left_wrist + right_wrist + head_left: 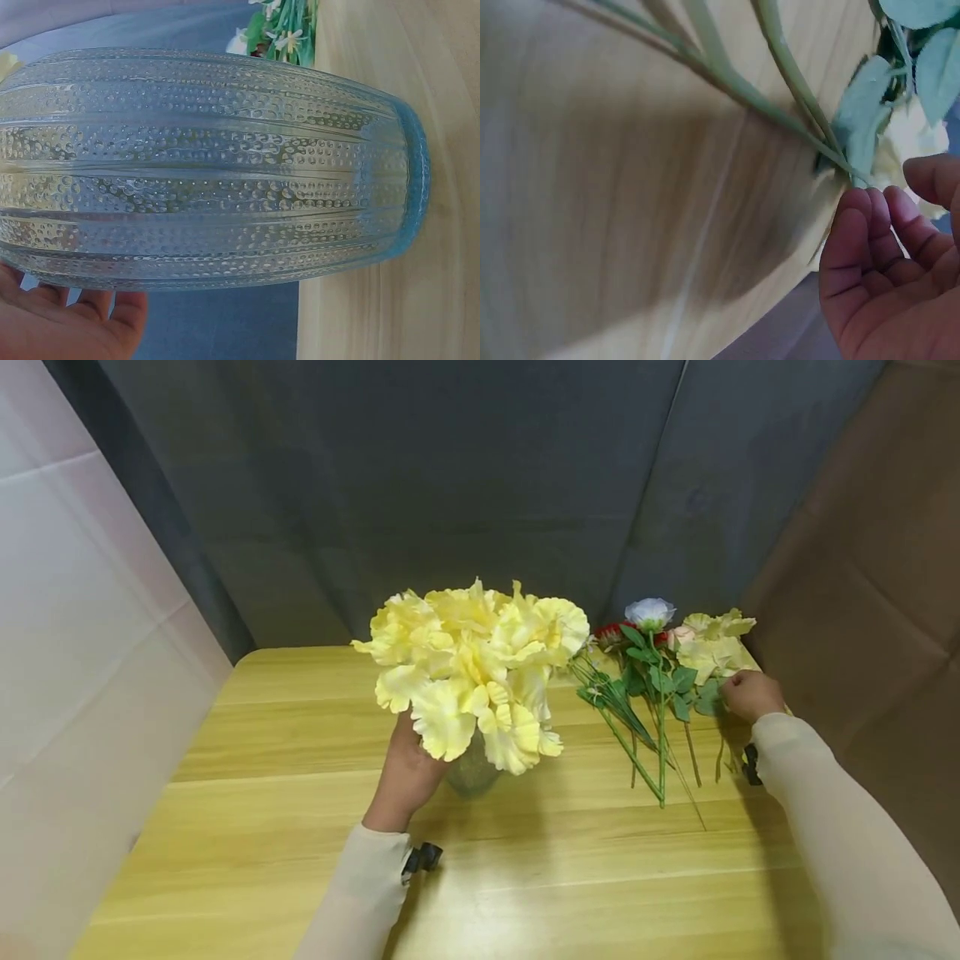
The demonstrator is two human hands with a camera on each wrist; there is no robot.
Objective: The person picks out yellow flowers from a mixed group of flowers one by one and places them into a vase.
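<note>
A ribbed, dotted clear glass vase (217,172) stands upright on the table, holding a large bunch of yellow ruffled artificial flowers (472,668). My left hand (412,764) holds its side near the top; in the left wrist view the fingertips (129,307) lie against the glass. The blooms hide part of that hand. At the right, my right hand (752,695) is beside a loose yellow flower (708,647). In the right wrist view its fingers are bent at a green stem (780,120), with the thumb apart from them.
A white rose (649,613), a red flower (611,635) and green stems (662,743) lie at the table's right side. Behind the wooden table (285,760) hangs a dark grey curtain (450,485). A brown cloth (885,568) borders the right, a white one (97,610) the left.
</note>
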